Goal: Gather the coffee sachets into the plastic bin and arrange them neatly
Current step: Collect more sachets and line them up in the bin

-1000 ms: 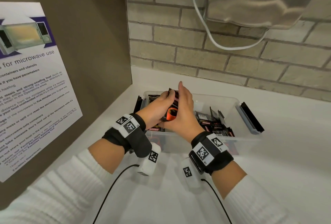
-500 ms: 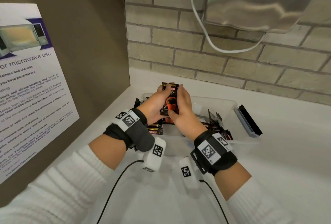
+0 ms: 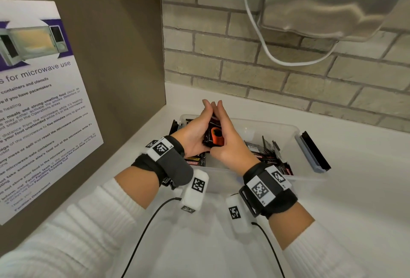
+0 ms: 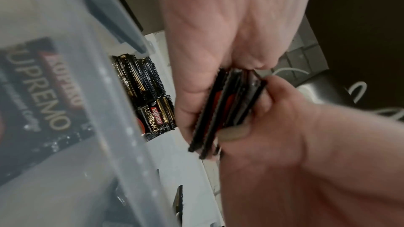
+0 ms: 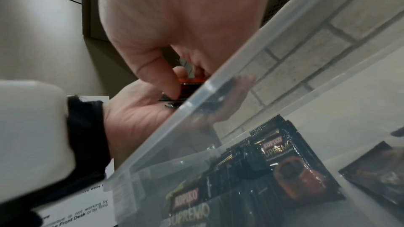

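Note:
My left hand (image 3: 195,129) and right hand (image 3: 230,144) squeeze a stack of black coffee sachets (image 3: 214,135) with an orange cup print between the palms. The fingers point up and away and the thumbs press on the stack's near edge. The stack (image 4: 227,110) shows edge-on in the left wrist view and is partly hidden behind the bin rim in the right wrist view, where my right thumb (image 5: 168,85) presses on it. The hands hover over the left end of the clear plastic bin (image 3: 288,126). Loose sachets (image 3: 268,153) lie in the bin's right part, and others (image 3: 196,162) lie under my left wrist.
The bin stands on a white counter (image 3: 355,189) in a corner, with black latches (image 3: 315,151) at its ends. A brown panel with a microwave poster (image 3: 40,100) is on the left. A brick wall (image 3: 266,78) is behind, and a metal wall unit (image 3: 332,0) with a white cable hangs at upper right.
Both hands' fingers have straightened from a curled hold, and now lie flat along the stack and cover its top. The stack stays over the bin's left end.

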Motion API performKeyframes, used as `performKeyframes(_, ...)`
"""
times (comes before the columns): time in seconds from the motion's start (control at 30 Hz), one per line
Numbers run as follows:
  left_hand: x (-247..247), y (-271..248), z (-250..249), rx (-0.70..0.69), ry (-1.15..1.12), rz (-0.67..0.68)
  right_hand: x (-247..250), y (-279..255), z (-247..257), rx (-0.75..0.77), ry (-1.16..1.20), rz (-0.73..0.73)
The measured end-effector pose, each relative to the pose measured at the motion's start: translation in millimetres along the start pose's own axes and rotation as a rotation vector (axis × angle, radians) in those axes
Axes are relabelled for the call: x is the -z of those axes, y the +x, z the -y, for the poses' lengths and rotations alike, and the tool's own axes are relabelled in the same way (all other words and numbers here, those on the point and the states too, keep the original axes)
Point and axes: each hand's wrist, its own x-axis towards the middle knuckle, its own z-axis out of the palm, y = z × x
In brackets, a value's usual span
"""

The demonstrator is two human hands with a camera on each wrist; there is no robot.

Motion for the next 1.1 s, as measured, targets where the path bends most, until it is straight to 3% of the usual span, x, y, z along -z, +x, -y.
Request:
performKeyframes(0.1, 0, -2, -2, 0.012, 0.032, -0.029, 6, 5, 0, 0.034, -0.330, -0.016)
performKeyframes(0.23, -1, -4, 2, -0.071, 0.154, -0.015, 18, 13, 5, 0.055, -0.628, -0.098)
performKeyframes(0.37, -1, -2, 3, -0.129, 0.185, -0.009, 21, 15, 5, -0.017, -0.626, -0.037)
performKeyframes(0.6, -2, -7, 10, -0.122, 0.569, 0.003, 16, 10, -14, 0.043, -0.817, -0.230)
performKeyframes(0.67, -3, -7, 14, -0.145, 0.641, -0.067, 13, 14, -11, 0.019, -0.674, -0.170)
performKeyframes(0.7, -3, -6, 15, -0.161, 0.664, -0.113, 13, 16, -7, -0.050, -0.431, -0.159)
performKeyframes(0.8, 3, -1, 17, -0.184, 0.640, -0.195, 19, 12, -1, -0.242, 0.561, -0.304)
performKeyframes(0.87, 5, -1, 16, -0.199, 0.677, -0.235, 22, 6, -8, -0.314, 0.834, -0.290)
performKeyframes(0.9, 6, 1, 16, -0.201, 0.702, -0.243, 22, 4, -8, -0.331, 0.805, -0.248)
performKeyframes(0.97, 5, 4, 17, -0.210, 0.751, -0.233, 17, 3, -2, -0.353, 0.460, -0.207)
performKeyframes(1.03, 6, 8, 17, -0.260, 0.892, -0.248, 15, 7, -2, -0.366, 0.255, -0.306)
performKeyframes(1.1, 18, 12, 16, -0.306, 1.106, -0.314, 20, 15, -9, -0.430, 0.283, -0.403)
